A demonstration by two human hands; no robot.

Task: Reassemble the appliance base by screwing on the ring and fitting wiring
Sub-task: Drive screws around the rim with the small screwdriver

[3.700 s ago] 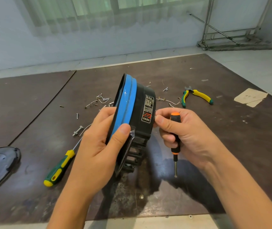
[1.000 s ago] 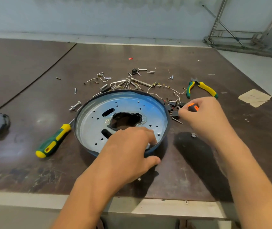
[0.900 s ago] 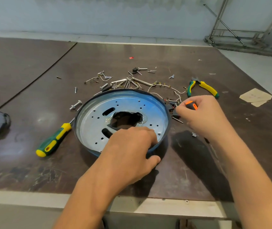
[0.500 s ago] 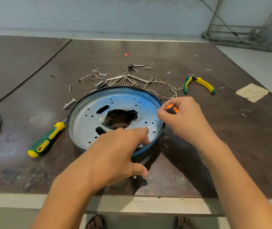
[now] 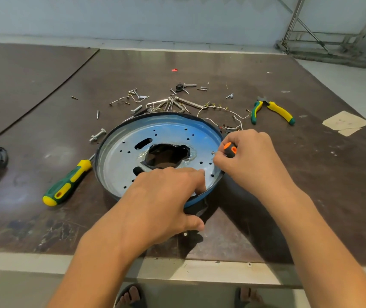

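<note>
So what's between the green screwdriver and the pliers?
In the head view, the round appliance base lies between the green screwdriver and the pliers; the left hand presses it, the right hand holds an orange screwdriver.

My left hand [image 5: 164,201] lies palm down, fingers stretched forward, thumb spread aside. My right hand [image 5: 253,161] is curled around the orange screwdriver [image 5: 229,150], both forearms reaching forward.
</note>
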